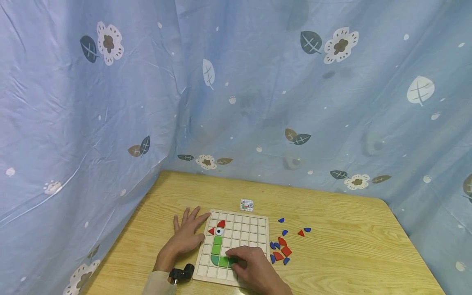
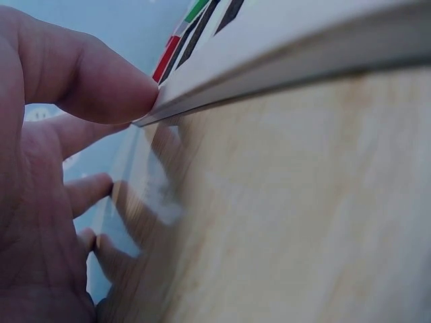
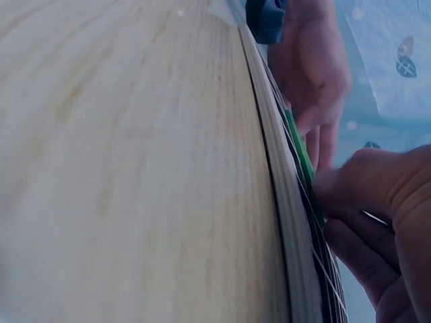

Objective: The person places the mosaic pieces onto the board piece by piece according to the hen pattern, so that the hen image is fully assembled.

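The board [image 1: 245, 236] lies flat on the wooden surface [image 1: 350, 250], and it is full of little squares. The left hand [image 1: 185, 237] is spread wide, with its thumb and pointing finger touching the left edge of the board. The right hand [image 1: 254, 264] is over the low right part of the board. Its thumb and fingers are bent, and they pinch a dark green piece [image 1: 232, 262] at the end of the green row. On the board, a red quarter [image 1: 221, 223] sits on top of a round eye [image 1: 219, 232], and a small red triangle [image 1: 211, 231] points left beside the eye. Two green squares [image 1: 216, 249] go down under the eye. Below them is a green quarter [image 1: 214, 259], and next to that, on its right, is one more green square. A small picture card [image 1: 246, 205] lies just past the far edge of the board. To the right of the board are loose bits: blue half circles [image 1: 307, 230], a red square [image 1: 286, 251], two more red quarters and one more red triangle. Behind the surface hangs a blue cloth [image 1: 254, 106] with flowers and leaves.
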The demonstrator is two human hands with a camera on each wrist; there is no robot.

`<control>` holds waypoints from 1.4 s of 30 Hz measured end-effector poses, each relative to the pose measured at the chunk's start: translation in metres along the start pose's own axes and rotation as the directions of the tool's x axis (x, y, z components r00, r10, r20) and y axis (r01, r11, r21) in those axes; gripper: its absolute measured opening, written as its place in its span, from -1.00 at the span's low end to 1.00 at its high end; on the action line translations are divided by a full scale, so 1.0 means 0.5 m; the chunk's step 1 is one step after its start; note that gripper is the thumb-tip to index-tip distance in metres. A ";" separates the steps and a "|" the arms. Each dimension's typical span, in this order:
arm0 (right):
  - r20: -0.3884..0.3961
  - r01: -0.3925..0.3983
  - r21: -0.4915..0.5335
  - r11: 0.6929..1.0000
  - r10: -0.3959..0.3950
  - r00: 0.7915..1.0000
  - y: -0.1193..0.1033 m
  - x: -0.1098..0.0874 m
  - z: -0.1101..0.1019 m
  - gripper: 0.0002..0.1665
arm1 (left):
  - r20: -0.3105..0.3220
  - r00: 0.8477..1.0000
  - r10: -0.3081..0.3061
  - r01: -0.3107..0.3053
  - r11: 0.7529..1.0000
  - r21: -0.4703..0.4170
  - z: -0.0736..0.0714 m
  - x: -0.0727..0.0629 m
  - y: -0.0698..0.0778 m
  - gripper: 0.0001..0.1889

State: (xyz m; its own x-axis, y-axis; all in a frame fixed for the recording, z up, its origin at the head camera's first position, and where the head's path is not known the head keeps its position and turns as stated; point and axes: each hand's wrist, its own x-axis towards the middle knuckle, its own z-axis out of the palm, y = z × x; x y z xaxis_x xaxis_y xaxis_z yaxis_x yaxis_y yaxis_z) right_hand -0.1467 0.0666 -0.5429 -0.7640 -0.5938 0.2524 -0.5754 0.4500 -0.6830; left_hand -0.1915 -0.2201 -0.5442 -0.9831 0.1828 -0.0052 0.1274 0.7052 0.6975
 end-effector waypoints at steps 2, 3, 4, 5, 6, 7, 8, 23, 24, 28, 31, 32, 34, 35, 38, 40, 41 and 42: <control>-0.019 0.013 0.013 1.000 -0.013 1.000 0.002 -0.005 -0.003 -0.62 | 0.002 1.000 -0.001 0.001 1.000 -0.003 0.000 -0.001 0.000 -0.22; -0.028 0.018 0.031 0.999 -0.017 0.999 0.004 -0.008 -0.006 -0.62 | 0.003 1.000 -0.001 0.001 1.000 -0.003 -0.001 -0.002 0.000 -0.22; -0.038 0.019 0.043 0.999 -0.017 0.999 0.006 -0.012 -0.010 -0.63 | 0.005 1.000 -0.002 0.002 1.000 -0.005 -0.001 -0.002 -0.001 -0.22; -0.043 0.010 0.061 0.998 -0.008 0.999 0.008 -0.017 -0.014 -0.64 | 0.006 1.000 -0.003 0.003 1.000 -0.007 0.000 -0.003 -0.002 -0.21; -0.046 -0.004 0.081 0.997 0.007 0.999 0.010 -0.022 -0.019 -0.65 | 0.006 1.000 -0.004 0.004 1.000 -0.010 0.000 -0.003 -0.002 -0.21; -0.055 -0.013 0.094 0.996 0.018 0.998 0.012 -0.028 -0.024 -0.65 | 0.006 1.000 -0.005 0.005 1.000 -0.012 0.000 -0.003 -0.003 -0.21; -0.064 -0.026 0.104 0.994 0.033 0.997 0.014 -0.035 -0.029 -0.66 | 0.007 1.000 -0.006 0.006 1.000 -0.012 0.000 -0.003 -0.003 -0.21; -0.294 -0.229 0.186 0.956 0.276 0.915 0.076 -0.185 -0.146 -0.62 | 0.010 1.000 -0.004 0.004 1.000 -0.022 0.000 -0.006 -0.004 -0.18; -0.325 -0.241 0.177 0.954 0.288 0.901 0.079 -0.196 -0.152 -0.61 | 0.008 1.000 -0.004 0.004 1.000 -0.023 0.000 -0.006 -0.004 -0.18; -0.430 -0.299 0.143 0.943 0.332 0.840 0.089 -0.230 -0.174 -0.60 | 0.006 1.000 -0.004 0.004 1.000 -0.019 0.000 -0.006 -0.005 -0.18; -0.466 -0.316 0.130 0.940 0.339 0.817 0.094 -0.244 -0.187 -0.62 | 0.003 1.000 -0.003 0.003 1.000 -0.017 0.001 -0.006 -0.006 -0.17; -0.471 -0.314 0.124 0.941 0.335 0.816 0.095 -0.247 -0.189 -0.62 | 0.003 1.000 -0.003 0.003 1.000 -0.016 0.001 -0.005 -0.006 -0.17; -0.471 -0.302 0.113 0.947 0.319 0.822 0.098 -0.249 -0.192 -0.63 | 0.003 1.000 -0.001 0.001 1.000 -0.017 0.002 -0.004 -0.007 -0.17; -0.470 -0.291 0.107 0.951 0.307 0.828 0.100 -0.248 -0.193 -0.63 | 0.002 1.000 0.001 -0.001 1.000 -0.016 0.002 -0.004 -0.006 -0.17; -0.451 -0.272 0.109 0.956 0.292 0.843 0.100 -0.241 -0.189 -0.63 | 0.006 1.000 0.002 -0.002 1.000 -0.018 0.002 -0.003 -0.006 -0.17; -0.431 -0.264 0.129 0.956 0.294 0.853 0.099 -0.234 -0.183 -0.63 | 0.009 1.000 0.003 -0.003 1.000 -0.019 0.002 -0.003 -0.004 -0.18; -0.418 -0.260 0.140 0.955 0.295 0.859 0.098 -0.229 -0.180 -0.63 | 0.010 1.000 0.005 -0.005 1.000 -0.019 0.002 -0.002 -0.004 -0.18; -0.404 -0.255 0.154 0.955 0.296 0.866 0.097 -0.225 -0.177 -0.64 | 0.011 1.000 0.005 -0.005 1.000 -0.021 0.002 -0.002 -0.003 -0.18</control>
State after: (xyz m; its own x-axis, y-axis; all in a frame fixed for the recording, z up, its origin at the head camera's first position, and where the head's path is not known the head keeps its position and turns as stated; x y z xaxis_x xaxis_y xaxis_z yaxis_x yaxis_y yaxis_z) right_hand -0.1144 0.2140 -0.5436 -0.9495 -0.1114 0.2932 -0.3098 0.4786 -0.8216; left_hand -0.1907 -0.2206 -0.5460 -0.9809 0.1941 -0.0092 0.1298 0.6897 0.7124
